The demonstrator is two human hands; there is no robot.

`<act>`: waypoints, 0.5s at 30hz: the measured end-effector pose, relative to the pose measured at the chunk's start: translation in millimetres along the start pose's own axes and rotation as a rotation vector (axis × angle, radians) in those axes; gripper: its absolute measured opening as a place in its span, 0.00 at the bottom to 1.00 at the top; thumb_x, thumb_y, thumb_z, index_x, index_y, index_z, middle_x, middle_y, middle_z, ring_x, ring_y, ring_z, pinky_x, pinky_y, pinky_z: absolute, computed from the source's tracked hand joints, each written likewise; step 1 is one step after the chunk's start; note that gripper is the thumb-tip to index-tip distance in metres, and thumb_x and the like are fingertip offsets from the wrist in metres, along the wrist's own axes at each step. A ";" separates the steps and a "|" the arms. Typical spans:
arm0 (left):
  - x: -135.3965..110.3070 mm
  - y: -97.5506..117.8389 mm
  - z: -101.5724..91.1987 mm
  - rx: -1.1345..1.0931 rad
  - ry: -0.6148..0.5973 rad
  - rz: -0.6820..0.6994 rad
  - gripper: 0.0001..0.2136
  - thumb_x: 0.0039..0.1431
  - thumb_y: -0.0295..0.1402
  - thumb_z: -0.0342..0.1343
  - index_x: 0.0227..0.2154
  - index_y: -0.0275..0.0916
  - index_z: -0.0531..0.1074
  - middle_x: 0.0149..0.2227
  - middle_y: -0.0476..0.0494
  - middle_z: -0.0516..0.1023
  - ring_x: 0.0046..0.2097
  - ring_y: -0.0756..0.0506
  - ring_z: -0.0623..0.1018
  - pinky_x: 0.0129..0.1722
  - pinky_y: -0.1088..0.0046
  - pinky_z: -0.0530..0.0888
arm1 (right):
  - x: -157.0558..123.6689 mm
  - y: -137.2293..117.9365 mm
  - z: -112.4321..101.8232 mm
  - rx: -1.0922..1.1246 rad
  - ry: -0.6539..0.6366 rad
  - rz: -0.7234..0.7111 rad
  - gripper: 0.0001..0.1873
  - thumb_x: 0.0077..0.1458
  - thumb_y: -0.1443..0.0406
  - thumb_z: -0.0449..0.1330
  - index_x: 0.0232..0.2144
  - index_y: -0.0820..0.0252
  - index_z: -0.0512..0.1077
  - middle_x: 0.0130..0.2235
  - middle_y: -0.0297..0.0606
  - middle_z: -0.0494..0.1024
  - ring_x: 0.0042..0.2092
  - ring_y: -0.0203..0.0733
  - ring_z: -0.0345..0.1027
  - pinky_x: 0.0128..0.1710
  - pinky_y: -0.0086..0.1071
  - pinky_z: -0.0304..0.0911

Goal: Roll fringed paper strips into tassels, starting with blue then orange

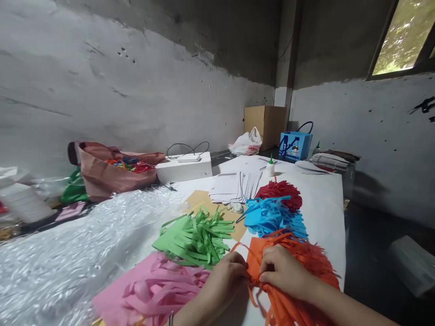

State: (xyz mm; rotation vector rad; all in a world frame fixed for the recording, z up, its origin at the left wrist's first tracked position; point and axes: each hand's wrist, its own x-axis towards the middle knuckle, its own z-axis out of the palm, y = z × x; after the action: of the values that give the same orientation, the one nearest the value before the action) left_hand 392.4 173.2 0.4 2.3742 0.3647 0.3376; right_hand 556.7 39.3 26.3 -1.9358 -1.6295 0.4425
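Both my hands are at a pile of orange fringed sheets (306,256), cut into strips, at the front of the table. The fingers of my left hand (228,274) are pinched on the pile's left edge, where a loose orange strip loops up. My right hand (283,270) has its thumb and fingers closed on the orange fringe, close to my left. Behind the orange lie blue fringed sheets (268,218) and dark red fringe (283,194). To the left are green fringed sheets (197,240) and pink fringed sheets (152,287), the pink partly behind my left forearm.
Clear plastic film (91,253) covers the table's left side. Farther back are printed papers (231,186), a glue bottle (270,168), a white box (185,168), a pink bag (102,176) of coloured strips and a blue bag (295,146). The table's right edge drops to dark floor.
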 end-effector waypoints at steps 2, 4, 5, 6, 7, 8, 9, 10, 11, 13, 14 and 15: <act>-0.1 -0.8 1.8 -0.024 0.009 -0.017 0.08 0.54 0.22 0.59 0.27 0.37 0.82 0.34 0.40 0.79 0.37 0.43 0.78 0.35 0.70 0.70 | -0.4 -4.1 -7.1 -0.009 -0.025 -0.017 0.04 0.52 0.69 0.70 0.26 0.57 0.82 0.31 0.30 0.82 0.36 0.37 0.74 0.42 0.29 0.60; -1.3 0.5 1.6 -0.048 0.020 -0.025 0.08 0.56 0.24 0.57 0.27 0.36 0.81 0.33 0.41 0.78 0.35 0.44 0.77 0.33 0.71 0.69 | 0.6 -9.9 -14.6 -0.037 -0.047 -0.048 0.03 0.55 0.66 0.68 0.29 0.56 0.82 0.32 0.30 0.82 0.38 0.38 0.74 0.44 0.30 0.60; -2.0 1.3 1.2 -0.060 0.026 -0.024 0.08 0.57 0.25 0.57 0.27 0.36 0.80 0.33 0.41 0.78 0.34 0.44 0.76 0.33 0.71 0.69 | 1.7 -13.3 -17.5 -0.061 -0.060 -0.068 0.03 0.57 0.65 0.68 0.31 0.55 0.82 0.34 0.31 0.82 0.40 0.40 0.74 0.46 0.32 0.59; -2.6 2.1 0.9 -0.070 0.031 -0.022 0.07 0.58 0.27 0.57 0.28 0.36 0.80 0.33 0.41 0.77 0.35 0.44 0.76 0.33 0.71 0.69 | 3.2 -16.8 -19.4 -0.092 -0.076 -0.089 0.03 0.57 0.63 0.68 0.33 0.55 0.83 0.36 0.33 0.82 0.43 0.42 0.73 0.49 0.34 0.59; -2.9 2.5 0.7 -0.078 0.036 -0.019 0.07 0.59 0.28 0.57 0.28 0.36 0.79 0.33 0.42 0.77 0.35 0.44 0.76 0.34 0.71 0.69 | 5.0 -20.2 -20.0 -0.128 -0.097 -0.110 0.04 0.57 0.63 0.68 0.35 0.55 0.82 0.38 0.35 0.82 0.46 0.45 0.72 0.51 0.37 0.57; -3.1 2.5 0.8 -0.084 0.041 -0.017 0.07 0.59 0.28 0.56 0.28 0.36 0.78 0.33 0.42 0.77 0.36 0.44 0.75 0.34 0.71 0.69 | 7.0 -23.3 -19.5 -0.167 -0.123 -0.130 0.04 0.57 0.64 0.67 0.35 0.56 0.82 0.40 0.37 0.82 0.48 0.47 0.70 0.53 0.39 0.56; -3.2 2.4 1.0 -0.087 0.047 -0.014 0.07 0.59 0.27 0.56 0.28 0.37 0.78 0.34 0.42 0.77 0.36 0.44 0.75 0.35 0.71 0.69 | 9.1 -26.0 -18.1 -0.203 -0.149 -0.146 0.05 0.58 0.66 0.66 0.35 0.57 0.82 0.40 0.40 0.81 0.49 0.49 0.69 0.55 0.42 0.55; -3.3 2.1 1.4 -0.088 0.050 -0.010 0.07 0.59 0.26 0.55 0.28 0.37 0.77 0.34 0.42 0.77 0.36 0.44 0.75 0.35 0.71 0.69 | 11.4 -28.2 -16.2 -0.235 -0.171 -0.156 0.06 0.59 0.68 0.63 0.34 0.59 0.82 0.40 0.43 0.81 0.49 0.51 0.69 0.55 0.44 0.54; -3.5 1.9 1.7 -0.088 0.053 -0.008 0.07 0.58 0.25 0.54 0.28 0.37 0.77 0.34 0.42 0.76 0.36 0.44 0.75 0.35 0.71 0.69 | 13.5 -29.7 -14.4 -0.260 -0.184 -0.158 0.08 0.59 0.71 0.61 0.33 0.61 0.82 0.40 0.45 0.81 0.49 0.52 0.69 0.56 0.45 0.54; -4.3 2.5 1.6 -0.089 0.058 -0.007 0.07 0.58 0.24 0.53 0.29 0.36 0.76 0.34 0.42 0.76 0.36 0.44 0.74 0.36 0.71 0.69 | 17.5 -30.9 -12.1 -0.280 -0.188 -0.144 0.09 0.58 0.73 0.60 0.32 0.63 0.82 0.40 0.46 0.81 0.49 0.52 0.70 0.56 0.45 0.55; -5.0 3.3 1.1 -0.092 0.057 -0.007 0.08 0.58 0.24 0.53 0.30 0.36 0.76 0.35 0.42 0.76 0.37 0.44 0.75 0.36 0.71 0.70 | 19.3 -30.6 -11.9 -0.275 -0.184 -0.131 0.09 0.57 0.73 0.61 0.31 0.63 0.81 0.39 0.46 0.81 0.49 0.52 0.71 0.55 0.44 0.55; -5.6 4.3 0.2 -0.096 0.054 -0.008 0.08 0.58 0.23 0.52 0.31 0.36 0.77 0.36 0.41 0.76 0.38 0.44 0.75 0.38 0.71 0.70 | 20.8 -30.0 -12.3 -0.262 -0.176 -0.116 0.08 0.55 0.73 0.61 0.31 0.62 0.81 0.39 0.44 0.81 0.48 0.50 0.71 0.54 0.42 0.56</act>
State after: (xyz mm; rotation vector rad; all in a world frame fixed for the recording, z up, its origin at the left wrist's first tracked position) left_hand 388.1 168.1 2.4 2.2726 0.3740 0.4069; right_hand 544.5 60.1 56.4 -2.0215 -1.9867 0.3770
